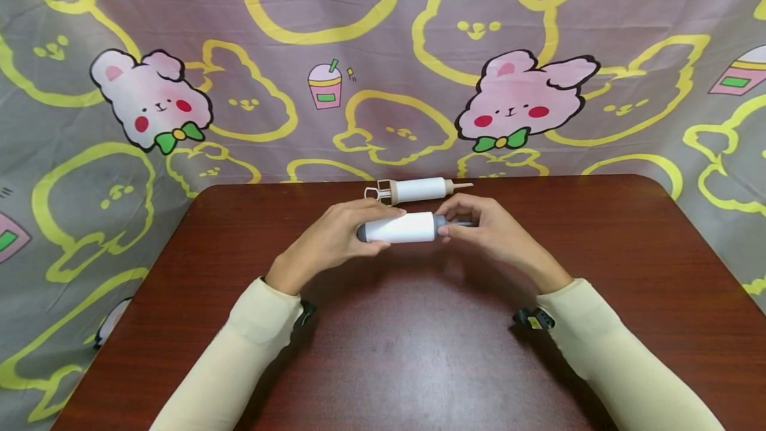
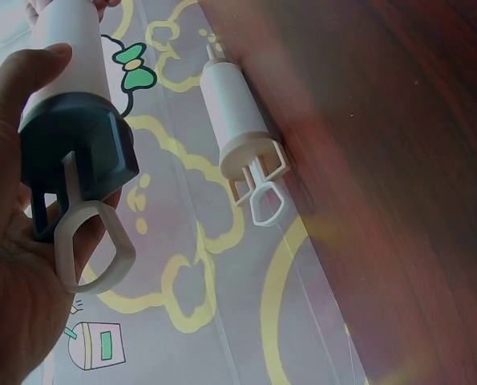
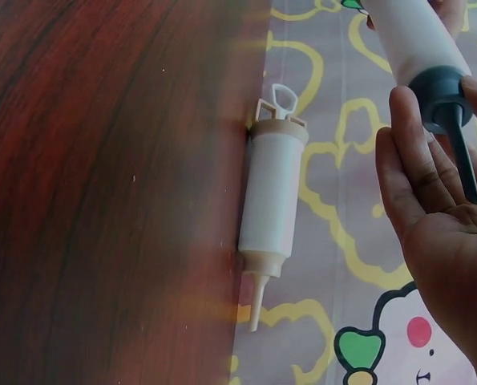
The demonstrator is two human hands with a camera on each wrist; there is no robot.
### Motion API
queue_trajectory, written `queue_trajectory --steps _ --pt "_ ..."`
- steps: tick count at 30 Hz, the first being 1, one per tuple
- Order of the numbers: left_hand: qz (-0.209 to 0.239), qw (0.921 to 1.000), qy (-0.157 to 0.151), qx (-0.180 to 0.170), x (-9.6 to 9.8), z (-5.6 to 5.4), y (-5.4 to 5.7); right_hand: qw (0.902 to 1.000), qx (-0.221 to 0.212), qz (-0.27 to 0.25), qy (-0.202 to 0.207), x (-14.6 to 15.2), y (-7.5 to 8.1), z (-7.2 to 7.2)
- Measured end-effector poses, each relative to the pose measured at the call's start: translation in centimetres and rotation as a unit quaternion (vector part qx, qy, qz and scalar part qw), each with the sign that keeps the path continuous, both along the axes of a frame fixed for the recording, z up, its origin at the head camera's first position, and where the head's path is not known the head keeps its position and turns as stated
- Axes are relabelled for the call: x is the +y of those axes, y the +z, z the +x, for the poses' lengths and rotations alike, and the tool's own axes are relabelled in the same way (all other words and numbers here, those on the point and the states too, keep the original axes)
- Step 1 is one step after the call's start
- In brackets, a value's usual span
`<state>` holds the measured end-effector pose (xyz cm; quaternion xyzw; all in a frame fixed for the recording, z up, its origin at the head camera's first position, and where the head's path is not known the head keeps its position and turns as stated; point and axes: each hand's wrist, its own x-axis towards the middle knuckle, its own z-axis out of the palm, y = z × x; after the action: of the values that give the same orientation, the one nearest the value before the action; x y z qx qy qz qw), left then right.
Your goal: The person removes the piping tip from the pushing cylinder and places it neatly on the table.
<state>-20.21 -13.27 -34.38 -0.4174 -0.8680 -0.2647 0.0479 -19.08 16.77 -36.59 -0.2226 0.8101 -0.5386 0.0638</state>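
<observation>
One white tube with dark grey ends [image 1: 403,227] is held over the worktop [image 1: 431,351], toward its far side, between two hands. Its barrel is gripped near the rear end by the left hand [image 1: 338,233], and a pale ring handle [image 2: 79,212] is seen jutting from that end. At the opposite end, the grey cap [image 3: 434,87] is pinched between thumb and finger of the right hand [image 1: 493,226], its thin nozzle [image 3: 464,156] being pointed over that palm. Just beyond, a second white tube with beige ends [image 1: 421,189] is laid along the worktop's back edge, nozzle to the right. Both forearms are covered by cream sleeves [image 1: 215,358]. The worktop is backed by a cloth [image 1: 383,65] printed with yellow outlines and pink rabbits.
</observation>
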Motion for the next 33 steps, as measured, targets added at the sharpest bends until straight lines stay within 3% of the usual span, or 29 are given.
queue_trajectory --steps 26,33 --pt "0.012 0.9999 -0.011 0.004 0.14 -0.29 -0.14 0.9988 0.045 0.000 -0.019 -0.30 0.00 0.45" --pt "0.014 0.9998 -0.013 0.004 0.20 -0.27 -0.11 0.9992 0.032 -0.005 -0.023 -0.16 0.12 0.51"
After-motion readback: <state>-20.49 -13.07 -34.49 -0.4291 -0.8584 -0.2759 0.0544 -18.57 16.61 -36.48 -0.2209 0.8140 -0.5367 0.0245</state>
